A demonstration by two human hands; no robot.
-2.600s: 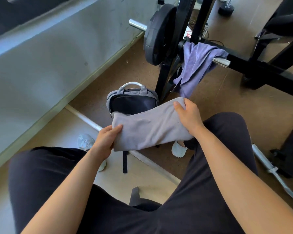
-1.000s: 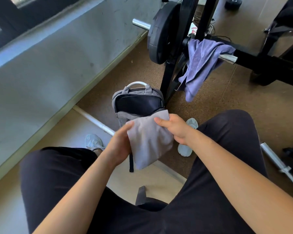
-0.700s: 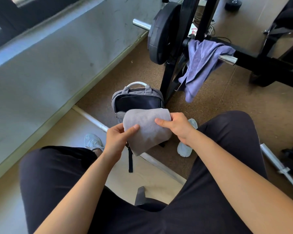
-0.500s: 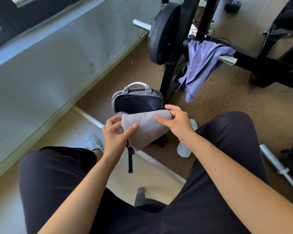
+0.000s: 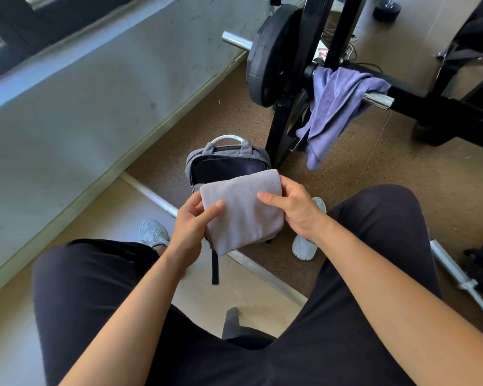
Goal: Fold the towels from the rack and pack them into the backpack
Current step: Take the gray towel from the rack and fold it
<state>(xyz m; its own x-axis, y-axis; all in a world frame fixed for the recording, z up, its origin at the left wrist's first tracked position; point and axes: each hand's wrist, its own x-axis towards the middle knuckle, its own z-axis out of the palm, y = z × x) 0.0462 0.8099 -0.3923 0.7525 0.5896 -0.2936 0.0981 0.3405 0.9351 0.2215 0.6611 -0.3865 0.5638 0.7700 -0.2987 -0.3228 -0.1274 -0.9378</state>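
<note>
A folded grey towel [image 5: 241, 213] hangs between my hands, just in front of the open grey backpack [image 5: 226, 162] that stands on the floor between my feet. My left hand [image 5: 191, 229] pinches the towel's left edge, thumb on top. My right hand [image 5: 293, 208] grips its right edge, thumb across the front. The towel hides the lower part of the backpack. A purple towel [image 5: 332, 107] is draped over the chrome bar of the black rack [image 5: 287, 115] behind the backpack.
A black weight plate [image 5: 268, 57] sits on the rack's bar to the left of the purple towel. A grey wall [image 5: 81, 107] runs along the left. A loose barbell [image 5: 460, 277] lies on the floor at right. My dark-trousered legs fill the foreground.
The long grey towel has been folded in half into a compact rectangle. Both hands shifted their grip to its side edges and it now hangs flatter in front of the backpack opening.
</note>
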